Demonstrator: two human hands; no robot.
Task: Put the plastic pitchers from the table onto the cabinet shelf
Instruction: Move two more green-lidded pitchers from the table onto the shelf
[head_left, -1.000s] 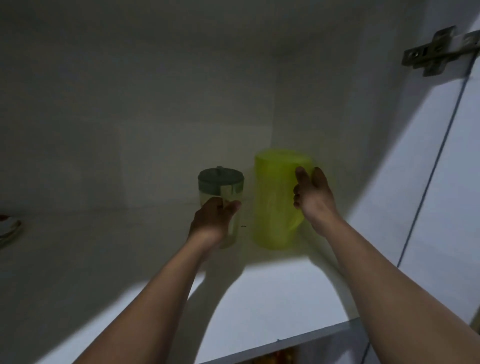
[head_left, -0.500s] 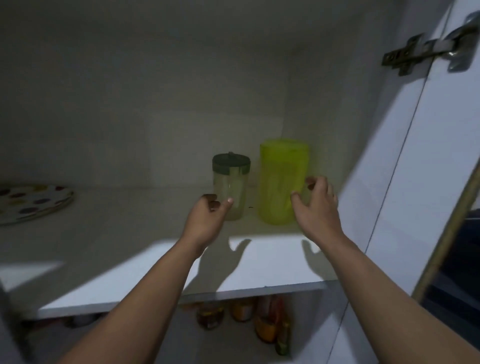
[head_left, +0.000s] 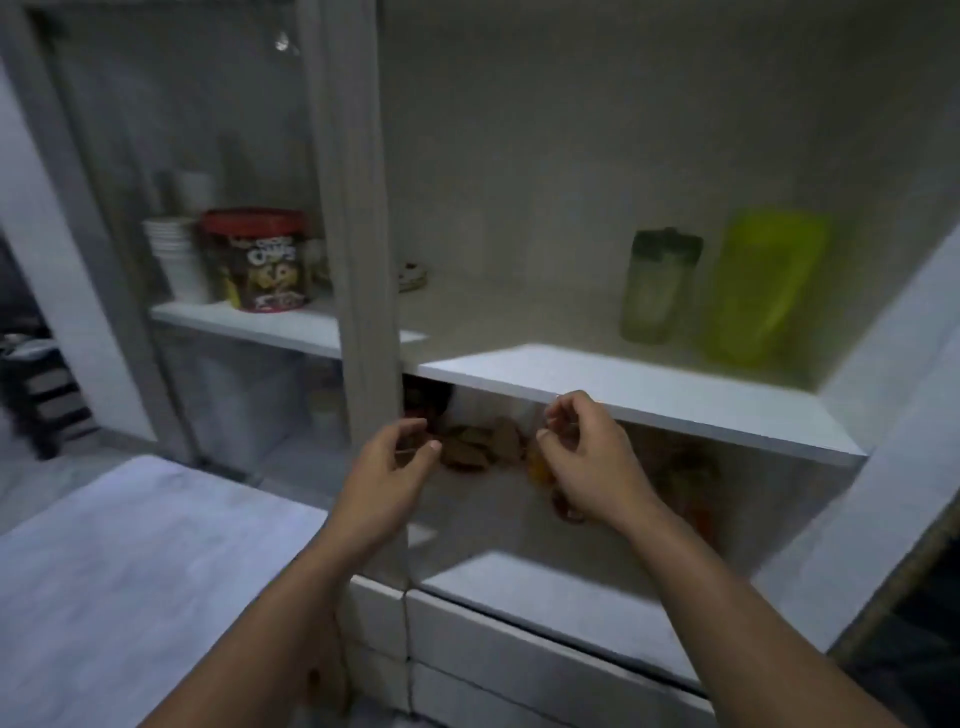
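Note:
Two plastic pitchers stand side by side at the back right of the white cabinet shelf: a clear pitcher with a dark green lid and, to its right, a taller yellow-green pitcher. Both are blurred. My left hand and my right hand hang in front of and below the shelf's front edge, well clear of the pitchers. Each hand holds nothing, with fingers loosely curled and apart.
A vertical cabinet post divides the shelf. To its left stand a red-lidded cereal tub and stacked white cups. A patterned plate lies behind the post. Packets fill the lower compartment. The open door is right; a white tabletop is lower left.
Both hands have let go of the pitchers and drawn back and down out of the cabinet. The view has pulled away and swung left, so the whole cabinet shows.

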